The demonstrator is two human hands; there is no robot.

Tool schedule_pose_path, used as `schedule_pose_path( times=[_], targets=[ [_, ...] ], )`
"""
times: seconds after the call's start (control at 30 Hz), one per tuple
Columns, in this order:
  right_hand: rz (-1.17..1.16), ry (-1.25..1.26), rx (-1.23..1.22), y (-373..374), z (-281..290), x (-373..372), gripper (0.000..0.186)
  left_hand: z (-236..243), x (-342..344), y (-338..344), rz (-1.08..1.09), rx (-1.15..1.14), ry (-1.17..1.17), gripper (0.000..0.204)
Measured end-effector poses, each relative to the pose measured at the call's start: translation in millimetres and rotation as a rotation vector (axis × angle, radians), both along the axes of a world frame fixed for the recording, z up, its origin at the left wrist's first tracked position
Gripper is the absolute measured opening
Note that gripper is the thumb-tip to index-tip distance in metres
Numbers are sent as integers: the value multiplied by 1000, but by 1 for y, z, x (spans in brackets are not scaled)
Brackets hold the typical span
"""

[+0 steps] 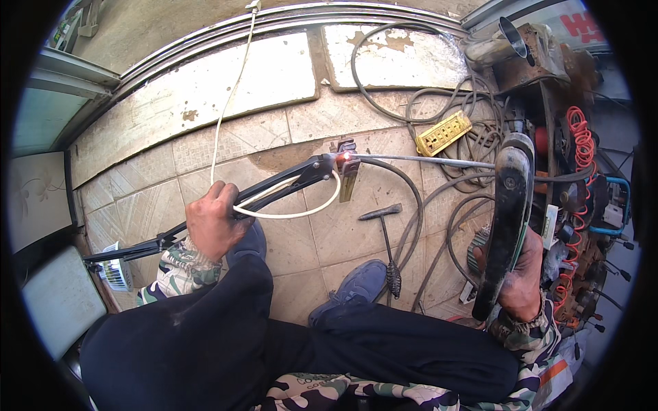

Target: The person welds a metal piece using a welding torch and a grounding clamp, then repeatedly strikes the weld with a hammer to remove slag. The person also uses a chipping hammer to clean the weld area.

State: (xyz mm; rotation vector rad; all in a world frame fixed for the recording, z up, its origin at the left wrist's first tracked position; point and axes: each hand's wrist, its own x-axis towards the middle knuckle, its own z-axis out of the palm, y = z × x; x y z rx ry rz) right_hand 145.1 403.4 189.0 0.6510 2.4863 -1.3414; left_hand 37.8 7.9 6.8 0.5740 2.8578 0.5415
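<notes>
1. The left hand (216, 219) was closed around a black jointed arm (281, 183), its fingers curled over the bars.
2. That arm slanted across in front of the person's knees, over the tiled floor (291, 250), its upper end meeting a small metal bracket (348, 186).
3. A white cable (236, 89) came down from the far side to the left hand, and a loop of it bulged out beneath the arm towards the bracket.
4. The right hand (524, 281) was grasping a black curved tool (506, 219), thumb on one side and palm on the other.
5. A thin grey rod (425, 161) stretched between tool and bracket; I couldn't tell how the tool held it.
6. An orange-red spot glowed where the rod's tip met the joint.
7. Below the rod lay a hammer (385, 236) with a coiled-wire handle, near a blue shoe (360, 284).
8. Beyond the rod, a yellow power strip (444, 133) rested among dark cables (354, 61).
9. A red coiled hose (582, 137) hung at the right.
</notes>
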Motion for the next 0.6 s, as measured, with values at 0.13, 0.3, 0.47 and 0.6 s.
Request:
schedule_pose_path(
  times=[0.13,0.3,0.47,0.6],
  targets=[
    [5,-16,1,1,1,0,28,0,0,0,-8,5,2,33],
    [-10,-18,8,0,0,0,31,-1,0,-1,-4,9,4,35],
    [33,-13,38,1,0,-1,32,-3,1,-4,-5,-3,4,37],
    [103,21,51,8,0,4,26,-4,0,-4,-24,12,-25,37]
  ],
)
